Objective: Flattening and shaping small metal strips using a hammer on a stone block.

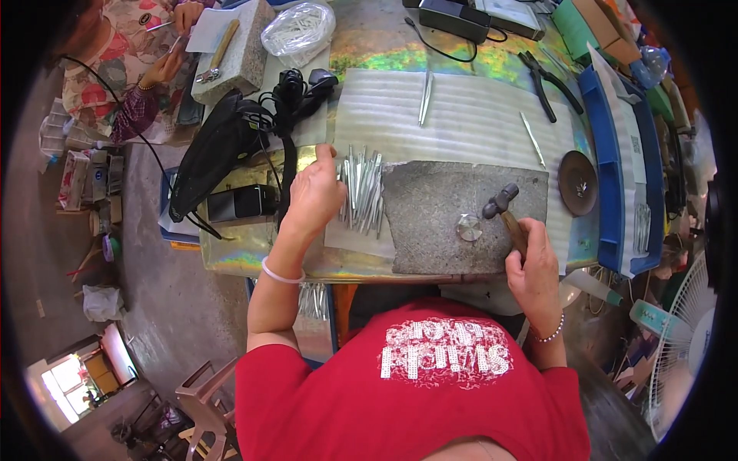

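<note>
My right hand [536, 270] is wrapped round the wooden handle of a small hammer [502, 200], its dark head above a grey stone slab [427, 207]. A round shiny metal disc [469, 227] lies on the slab, left of the hammer and apart from it. Beside a pile of thin silvery metal rods [361, 188], my left hand [315, 192] is closed with its fingers curled in. Whatever those fingers may hold is hidden. The rods lie side by side on white foam sheeting [377, 100], against the slab's left edge.
Pliers [550, 88], a brown dish [578, 183] and a blue tray [611, 184] are on the right. Black cables [288, 96] and a dark box [242, 203] lie left. Another person's hand [161, 67] works beyond a stone block [231, 73] holding a second hammer [219, 50].
</note>
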A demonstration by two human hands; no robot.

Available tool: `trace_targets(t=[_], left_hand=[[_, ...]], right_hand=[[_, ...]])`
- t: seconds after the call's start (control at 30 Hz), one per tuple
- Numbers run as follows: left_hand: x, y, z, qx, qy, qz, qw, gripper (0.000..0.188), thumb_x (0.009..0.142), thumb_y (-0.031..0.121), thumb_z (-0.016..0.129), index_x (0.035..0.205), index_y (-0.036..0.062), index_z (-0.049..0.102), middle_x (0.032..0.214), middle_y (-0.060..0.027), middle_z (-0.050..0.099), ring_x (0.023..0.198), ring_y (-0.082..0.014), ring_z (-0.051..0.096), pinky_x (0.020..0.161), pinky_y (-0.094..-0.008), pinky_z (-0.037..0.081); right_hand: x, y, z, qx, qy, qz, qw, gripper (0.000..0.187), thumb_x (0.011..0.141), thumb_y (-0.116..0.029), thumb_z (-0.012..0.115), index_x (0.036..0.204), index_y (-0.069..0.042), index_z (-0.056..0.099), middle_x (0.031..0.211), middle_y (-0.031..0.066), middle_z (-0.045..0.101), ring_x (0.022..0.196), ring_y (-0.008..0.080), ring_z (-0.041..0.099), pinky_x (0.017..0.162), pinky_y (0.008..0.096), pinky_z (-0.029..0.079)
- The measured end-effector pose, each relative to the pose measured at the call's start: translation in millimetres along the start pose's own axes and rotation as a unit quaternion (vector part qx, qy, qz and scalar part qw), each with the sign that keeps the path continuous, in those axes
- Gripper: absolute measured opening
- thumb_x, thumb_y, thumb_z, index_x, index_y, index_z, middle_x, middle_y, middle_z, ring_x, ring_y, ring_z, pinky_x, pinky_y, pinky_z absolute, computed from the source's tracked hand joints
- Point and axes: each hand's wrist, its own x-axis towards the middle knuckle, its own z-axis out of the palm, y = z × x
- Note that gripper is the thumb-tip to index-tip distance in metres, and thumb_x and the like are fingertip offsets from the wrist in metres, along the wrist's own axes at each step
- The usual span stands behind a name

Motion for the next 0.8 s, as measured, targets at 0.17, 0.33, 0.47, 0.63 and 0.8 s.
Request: trace_targets(t=[0.17, 0.33, 0.47, 0.63, 0.8], left_hand=[[-6.9, 1.2, -18.8, -0.105, 0.008, -0.046, 0.993, 0.042, 0.073, -0.002, 0.055, 0.114, -0.0022, 0.044, 0.074, -0.0115, 0.061, 0.065, -0.0208, 0.062, 0.063, -0.0327, 0.049], [-42.4, 41.9, -48.5, -0.439, 0.063, -0.033, 0.896, 0.043, 0.082, -0.008, 0.052, 0.125, -0.0025, 0.047, 0.081, -0.0019, 0.051, 0.073, -0.011, 0.057, 0.072, -0.0241, 0.05], [-78.1, 76.5, -42.1, -0.424, 0.112, 0.076, 0.896, 0.036, 0.082, -0.012, 0.052, 0.117, -0.0046, 0.047, 0.089, -0.0078, 0.053, 0.077, -0.0177, 0.064, 0.072, -0.0269, 0.053], [-74.9, 109.1, -0.3, -0.444, 0.073, 0.234, 0.862, 0.037, 0.074, -0.016, 0.053, 0.107, -0.001, 0.046, 0.095, -0.0124, 0.05, 0.08, -0.0237, 0.064, 0.073, -0.0296, 0.05], [-70.4, 120.1, 20.7, -0.345, 0.099, 0.29, 0.887, 0.033, 0.074, -0.016, 0.054, 0.101, 0.0027, 0.047, 0.092, -0.0141, 0.057, 0.083, -0.0239, 0.063, 0.074, -0.0296, 0.05]], right_hand=[[-8.3, 11.6, -4.5, 0.147, 0.034, 0.073, 0.986, 0.026, 0.08, 0.001, 0.054, 0.105, 0.0, 0.049, 0.079, 0.0163, 0.057, 0.069, 0.0304, 0.059, 0.064, 0.0371, 0.046], [-28.8, 36.6, -12.2, 0.286, 0.074, 0.112, 0.949, 0.011, 0.088, -0.005, 0.053, 0.099, -0.001, 0.052, 0.066, 0.0031, 0.055, 0.056, 0.0076, 0.049, 0.051, 0.0244, 0.04], [-10.6, 55.7, -32.0, 0.351, 0.14, 0.15, 0.914, 0.007, 0.09, -0.006, 0.049, 0.097, -0.003, 0.051, 0.063, -0.0001, 0.052, 0.057, 0.0044, 0.048, 0.05, 0.0225, 0.038], [13.4, 104.4, -71.7, 0.186, 0.277, 0.181, 0.925, 0.004, 0.085, -0.005, 0.053, 0.083, -0.002, 0.055, 0.063, 0.0031, 0.055, 0.051, 0.0084, 0.048, 0.049, 0.0256, 0.038], [47.5, 146.5, -71.7, -0.012, 0.208, 0.136, 0.969, 0.015, 0.08, -0.01, 0.057, 0.088, 0.003, 0.059, 0.065, 0.0147, 0.057, 0.057, 0.0232, 0.057, 0.056, 0.0326, 0.044]])
